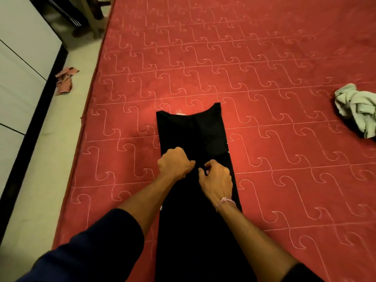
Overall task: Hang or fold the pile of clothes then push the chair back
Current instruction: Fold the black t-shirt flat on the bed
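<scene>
A black garment [191, 131] lies flat as a long narrow strip on the red quilted mattress [264, 58], its neckline end pointing away from me. My left hand [176, 163] has its fingers curled and grips the fabric near the strip's middle. My right hand [216, 180], with a beaded bracelet at the wrist, pinches the fabric right beside it. A crumpled pale green garment [358, 108] sits at the mattress's right edge of view. The chair is only partly seen as wooden legs [89, 15] at the top left.
A cream floor strip [50, 151] runs along the mattress's left side, with a crumpled reddish cloth [65, 80] lying on it. A white cabinet front with a black border [20, 78] stands at the far left.
</scene>
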{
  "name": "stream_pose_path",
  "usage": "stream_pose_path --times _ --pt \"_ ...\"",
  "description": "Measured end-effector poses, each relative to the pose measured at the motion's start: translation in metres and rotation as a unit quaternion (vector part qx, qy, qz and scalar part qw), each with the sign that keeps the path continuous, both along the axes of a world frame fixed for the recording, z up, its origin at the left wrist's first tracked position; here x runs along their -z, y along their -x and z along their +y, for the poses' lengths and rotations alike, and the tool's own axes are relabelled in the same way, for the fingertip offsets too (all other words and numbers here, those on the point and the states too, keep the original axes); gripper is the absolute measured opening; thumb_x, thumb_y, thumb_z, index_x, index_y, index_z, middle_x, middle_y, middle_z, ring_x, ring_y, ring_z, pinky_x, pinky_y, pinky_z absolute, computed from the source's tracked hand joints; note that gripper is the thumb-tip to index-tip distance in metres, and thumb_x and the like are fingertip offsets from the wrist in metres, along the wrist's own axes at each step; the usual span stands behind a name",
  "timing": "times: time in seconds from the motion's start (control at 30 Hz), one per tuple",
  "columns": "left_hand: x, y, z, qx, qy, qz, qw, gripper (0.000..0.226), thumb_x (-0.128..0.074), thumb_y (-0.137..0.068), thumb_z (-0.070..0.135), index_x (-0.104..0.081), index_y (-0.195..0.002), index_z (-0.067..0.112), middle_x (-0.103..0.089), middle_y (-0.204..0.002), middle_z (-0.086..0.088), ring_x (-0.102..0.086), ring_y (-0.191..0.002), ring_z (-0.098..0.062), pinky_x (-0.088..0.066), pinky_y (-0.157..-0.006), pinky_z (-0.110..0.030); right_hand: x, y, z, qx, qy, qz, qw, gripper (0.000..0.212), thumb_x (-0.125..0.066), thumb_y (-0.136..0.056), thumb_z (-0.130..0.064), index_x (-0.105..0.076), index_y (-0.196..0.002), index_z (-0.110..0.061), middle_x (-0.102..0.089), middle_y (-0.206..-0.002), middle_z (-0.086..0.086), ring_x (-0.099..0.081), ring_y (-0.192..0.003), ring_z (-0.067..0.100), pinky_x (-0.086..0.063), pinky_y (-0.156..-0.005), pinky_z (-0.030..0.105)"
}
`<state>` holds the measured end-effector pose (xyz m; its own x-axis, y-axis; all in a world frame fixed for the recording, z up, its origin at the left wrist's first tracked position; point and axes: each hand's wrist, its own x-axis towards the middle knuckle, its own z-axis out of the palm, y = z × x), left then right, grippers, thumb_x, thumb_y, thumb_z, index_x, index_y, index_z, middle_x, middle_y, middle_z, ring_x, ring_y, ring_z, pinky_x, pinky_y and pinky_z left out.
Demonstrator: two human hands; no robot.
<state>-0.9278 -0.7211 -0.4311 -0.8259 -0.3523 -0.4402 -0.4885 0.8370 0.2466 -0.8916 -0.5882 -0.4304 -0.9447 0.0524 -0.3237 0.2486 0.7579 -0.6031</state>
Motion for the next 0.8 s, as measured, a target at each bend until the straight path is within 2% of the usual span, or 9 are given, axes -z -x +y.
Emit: stream_pose_path --times 0.07,0.2,0.33,0.43,0.53,0.67,0.73,0.8 --pt "0.011 -0.01 0.001 -0.034 -0.061 0.005 0.998 0.026 -0.069 -0.082 0.042 -0.066 -0.077 0.016 -0.072 -0.078 -0.005 -0.072 -0.074 -0.025 -0.061 -0.075 -0.039 0.007 -0.005 -0.002 -0.018 0.044 -0.019 0.999 0.036 -0.067 -0.093 -0.033 -0.063 -0.124 -0.015 -0.069 -0.099 0.001 -0.067 -0.097 0.02 -0.057 -0.085 0.042" --pt "0.03 -0.024 0.001 -0.119 -0.181 0.07 0.974 0.023 -0.075 -0.08 0.039 -0.07 -0.07 0.019 -0.072 -0.07 -0.002 -0.072 -0.069 -0.021 -0.062 -0.073 -0.038 0.014 -0.014 0.0 -0.111 0.049 -0.028 0.992 0.042 -0.051 -0.102 -0.018 -0.052 -0.144 -0.014 -0.059 -0.124 0.01 -0.06 -0.114 0.026 -0.051 -0.097 0.04" --pt "0.027 -0.045 0.005 -0.114 -0.245 0.133 0.954 0.005 -0.075 -0.084 0.019 -0.077 -0.087 0.017 -0.075 -0.079 -0.002 -0.073 -0.074 -0.019 -0.061 -0.077 -0.039 0.019 -0.026 0.006 -0.124 0.05 -0.01 0.991 0.05 -0.047 -0.101 -0.005 -0.046 -0.149 -0.017 -0.056 -0.119 0.007 -0.059 -0.108 0.022 -0.049 -0.097 0.037" --pt "0.024 -0.058 0.007 -0.043 -0.251 0.151 0.955 0.024 -0.061 -0.089 0.005 -0.077 -0.106 0.012 -0.076 -0.099 -0.006 -0.072 -0.09 -0.02 -0.057 -0.086 -0.033 0.021 -0.031 0.009 -0.173 0.055 -0.009 0.983 0.061 -0.045 -0.094 0.007 -0.043 -0.151 -0.015 -0.053 -0.13 0.005 -0.052 -0.117 0.023 -0.042 -0.102 0.025" --pt "0.026 -0.071 0.007 0.06 -0.217 0.159 0.961 0.034 -0.051 -0.095 0.003 -0.072 -0.12 0.012 -0.069 -0.106 -0.012 -0.066 -0.098 -0.025 -0.048 -0.085 -0.03 0.016 -0.043 0.014 -0.195 0.04 -0.018 0.98 0.068 -0.042 -0.092 0.01 -0.037 -0.154 -0.016 -0.047 -0.143 -0.001 -0.045 -0.121 0.019 -0.034 -0.098 0.016" --pt "0.028 -0.096 0.01 0.054 -0.215 0.189 0.957 0.036 -0.051 -0.093 -0.002 -0.07 -0.122 0.008 -0.066 -0.11 -0.009 -0.064 -0.101 -0.022 -0.049 -0.09 -0.027 0.012 -0.079 0.022 -0.113 0.107 0.025 0.987 0.063 -0.044 -0.088 0.017 -0.05 -0.145 -0.01 -0.055 -0.141 0.003 -0.052 -0.129 0.013 -0.033 -0.105 0.006" --pt "0.026 -0.109 0.014 0.033 -0.223 0.19 0.956 0.033 -0.055 -0.092 0.0 -0.071 -0.119 0.007 -0.069 -0.11 -0.006 -0.065 -0.101 -0.021 -0.049 -0.089 -0.024 0.009 -0.099 0.025 -0.096 0.11 0.037 0.989 0.055 -0.046 -0.09 0.015 -0.056 -0.138 -0.011 -0.06 -0.135 0.002 -0.056 -0.124 0.009 -0.036 -0.103 0.006" --pt "0.022 -0.123 0.02 0.03 -0.227 0.177 0.957 0.029 -0.059 -0.091 0.003 -0.073 -0.116 0.008 -0.071 -0.109 -0.005 -0.066 -0.098 -0.02 -0.046 -0.086 -0.018 0.008 -0.117 0.029 -0.07 0.101 0.043 0.991 0.043 -0.052 -0.094 0.007 -0.06 -0.131 -0.013 -0.063 -0.127 0.001 -0.059 -0.114 0.009 -0.046 -0.102 0.017"
